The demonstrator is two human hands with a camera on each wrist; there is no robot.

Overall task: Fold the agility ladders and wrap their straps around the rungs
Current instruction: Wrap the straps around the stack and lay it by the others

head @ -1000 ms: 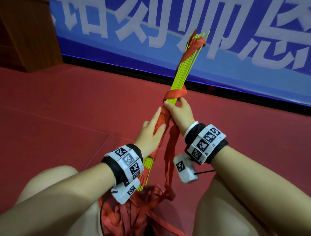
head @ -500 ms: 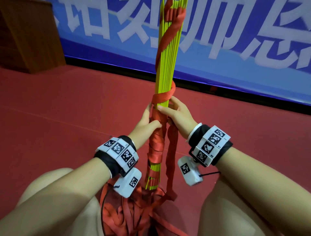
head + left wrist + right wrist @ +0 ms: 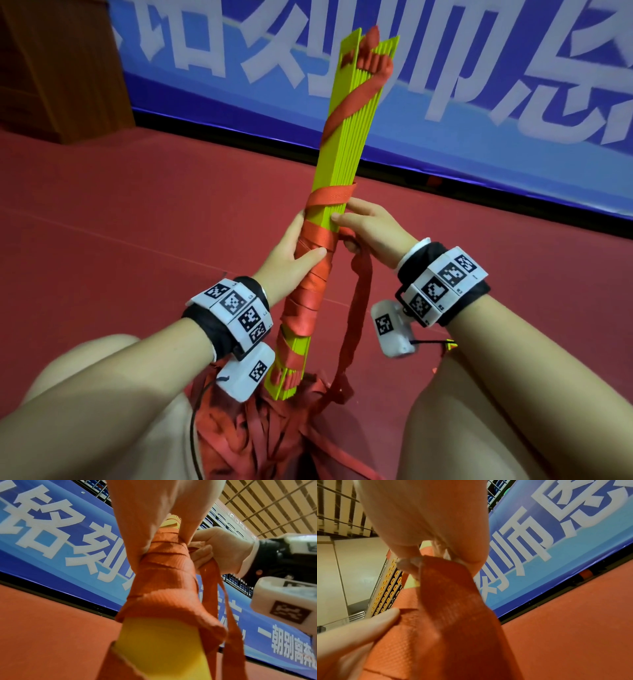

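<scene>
Above lap | left hand grips rungs, now tilted right | right hand pinches strap

Yellow-green rungs, red strap, dark red floor, blue banner with white characters

Head camera: looks down and forward over both forearms at the hands. Left wrist camera: close under the left hand, facing up along the strap-wrapped rungs. Right wrist camera: closer still, beneath the right hand. All share the blue banner.
</scene>
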